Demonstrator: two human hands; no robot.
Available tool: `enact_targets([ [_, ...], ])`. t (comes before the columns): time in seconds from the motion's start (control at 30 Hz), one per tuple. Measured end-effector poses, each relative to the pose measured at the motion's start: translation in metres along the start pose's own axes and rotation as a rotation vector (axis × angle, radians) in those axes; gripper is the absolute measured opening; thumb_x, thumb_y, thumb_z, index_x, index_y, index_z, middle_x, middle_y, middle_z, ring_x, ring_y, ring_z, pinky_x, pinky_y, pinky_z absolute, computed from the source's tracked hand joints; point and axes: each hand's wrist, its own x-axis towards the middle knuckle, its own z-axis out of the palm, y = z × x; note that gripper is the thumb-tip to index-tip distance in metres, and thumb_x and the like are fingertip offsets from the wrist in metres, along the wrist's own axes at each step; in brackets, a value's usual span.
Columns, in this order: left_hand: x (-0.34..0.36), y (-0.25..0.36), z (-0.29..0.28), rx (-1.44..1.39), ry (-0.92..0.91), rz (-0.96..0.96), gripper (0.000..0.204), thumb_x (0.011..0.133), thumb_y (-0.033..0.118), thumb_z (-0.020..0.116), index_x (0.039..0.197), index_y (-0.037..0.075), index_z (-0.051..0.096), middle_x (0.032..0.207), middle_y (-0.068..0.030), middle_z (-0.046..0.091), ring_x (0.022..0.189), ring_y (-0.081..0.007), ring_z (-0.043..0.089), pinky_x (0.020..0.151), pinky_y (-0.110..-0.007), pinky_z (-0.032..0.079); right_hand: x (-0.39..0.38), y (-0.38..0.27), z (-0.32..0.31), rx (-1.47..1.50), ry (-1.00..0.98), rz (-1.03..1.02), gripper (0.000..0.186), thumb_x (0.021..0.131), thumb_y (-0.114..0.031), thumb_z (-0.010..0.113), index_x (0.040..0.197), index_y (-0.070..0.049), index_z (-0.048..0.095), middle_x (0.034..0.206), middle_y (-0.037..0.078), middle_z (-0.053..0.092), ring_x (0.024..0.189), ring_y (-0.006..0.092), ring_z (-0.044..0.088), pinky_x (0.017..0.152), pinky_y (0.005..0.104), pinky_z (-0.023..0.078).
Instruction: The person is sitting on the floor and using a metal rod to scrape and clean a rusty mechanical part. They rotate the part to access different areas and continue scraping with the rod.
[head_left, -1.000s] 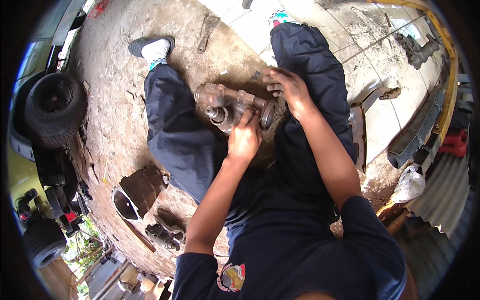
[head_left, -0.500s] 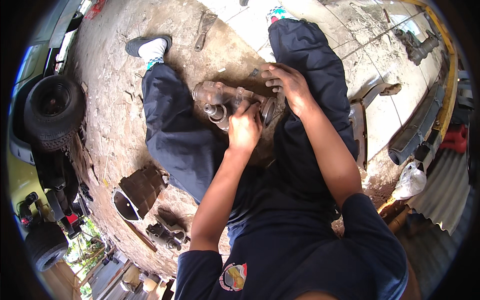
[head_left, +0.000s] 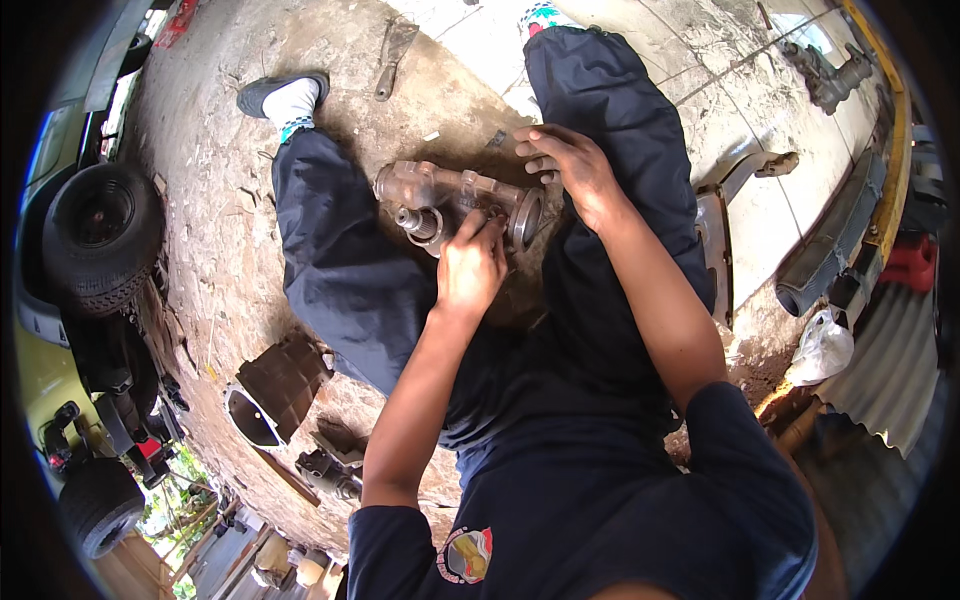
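Note:
A dirty brown cast-metal gear housing [head_left: 435,190] lies on the ground between my legs. From its near left side a splined shaft [head_left: 408,218] pokes out through a round ring, and a round flange [head_left: 527,219] closes off its right end. My left hand [head_left: 472,265] is closed against the near side of the housing, just left of the flange; its fingertips are partly hidden. My right hand [head_left: 580,175] hovers beyond the flange, beside my right knee, fingers loosely bent and apart, holding nothing.
A scraper-like tool [head_left: 392,62] lies beyond the housing. On the left are an open metal casing [head_left: 285,390], a smaller metal part [head_left: 330,470] and a vehicle's tyre [head_left: 103,228]. Rightward lie a bent metal bracket [head_left: 715,240], a dark tube [head_left: 835,240] and another metal part [head_left: 828,80].
The whole view has shifted slightly, moving the housing a little left in the picture. My left hand stays at the housing and my right hand stays raised beside it.

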Motion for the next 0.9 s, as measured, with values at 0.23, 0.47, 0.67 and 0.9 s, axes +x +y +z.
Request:
enact_targets([
  [0.23,0.003,0.005,0.004,-0.043,0.01,-0.044,0.019,0.086,-0.004,0.071,0.102,0.003,0.078,0.094,-0.0149,0.071,0.078,-0.0371,0.072,0.07,-0.044,0.059,0.003,-0.001,0.002,0.013,0.028,-0.001,0.033,0.102,-0.032,0.063,0.121,-0.007,0.074,0.105,0.001,0.073,0.09,0.0105,0.062,0.083,0.0273,0.046],
  [0.47,0.011,0.009,0.012,0.003,0.071,-0.107,0.018,0.086,-0.003,0.072,0.101,0.004,0.079,0.09,-0.0152,0.07,0.077,-0.0346,0.073,0.067,-0.042,0.058,0.004,-0.002,-0.001,0.056,0.028,-0.022,0.033,0.102,-0.031,0.063,0.119,-0.006,0.074,0.106,0.003,0.073,0.09,0.0107,0.064,0.082,0.0276,0.047],
  [0.67,-0.021,-0.003,-0.001,-0.053,-0.021,-0.079,0.021,0.087,-0.005,0.069,0.105,0.002,0.078,0.09,-0.0136,0.067,0.074,-0.0356,0.072,0.067,-0.044,0.059,-0.004,-0.007,-0.001,0.004,-0.008,-0.021,0.031,0.102,-0.03,0.064,0.12,-0.007,0.074,0.105,0.002,0.073,0.089,0.0103,0.063,0.082,0.0273,0.047],
  [0.9,-0.029,0.014,0.004,-0.047,-0.011,-0.184,0.019,0.088,-0.003,0.071,0.104,0.003,0.078,0.09,-0.0153,0.068,0.081,-0.0351,0.072,0.072,-0.043,0.058,-0.012,-0.013,-0.001,0.014,-0.003,-0.048,0.028,0.103,-0.027,0.063,0.121,-0.008,0.074,0.104,0.001,0.073,0.087,0.0094,0.062,0.08,0.0266,0.046],
])
